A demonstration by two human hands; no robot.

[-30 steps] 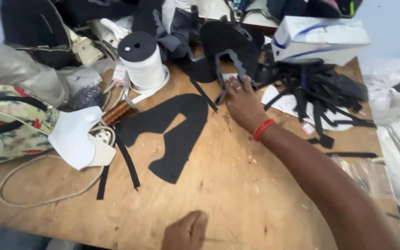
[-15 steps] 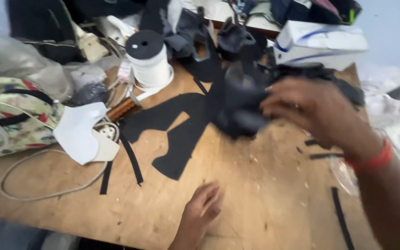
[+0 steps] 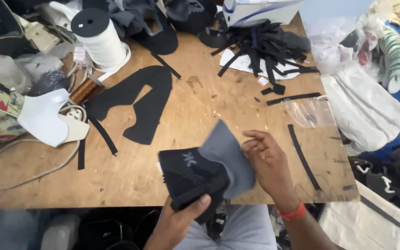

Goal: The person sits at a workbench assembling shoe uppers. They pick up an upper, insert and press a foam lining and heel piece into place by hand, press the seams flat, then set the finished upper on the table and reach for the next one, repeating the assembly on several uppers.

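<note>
Black knit shoe upper (image 3: 195, 173) with grey lining held over the tabletop (image 3: 195, 111) near edge; left hand (image 3: 179, 222) fingers closed on its lower edge, thumb on top; right hand (image 3: 269, 164) fingers curled loosely against the grey side; flat black cutout (image 3: 137, 99) lies well apart; white spool (image 3: 99, 39) at far left; black strips (image 3: 265, 48) piled far side.

shoe upper (image 3: 200, 173) | black knit outside with a pale mark, grey lining showing | folding open, grey flap tilting upward | sitting off the counter (image 3: 172, 111) at its near edge | left hand (image 3: 181, 222) pinching its lower black edge, right hand (image 3: 269, 162) touching the grey flap
</note>
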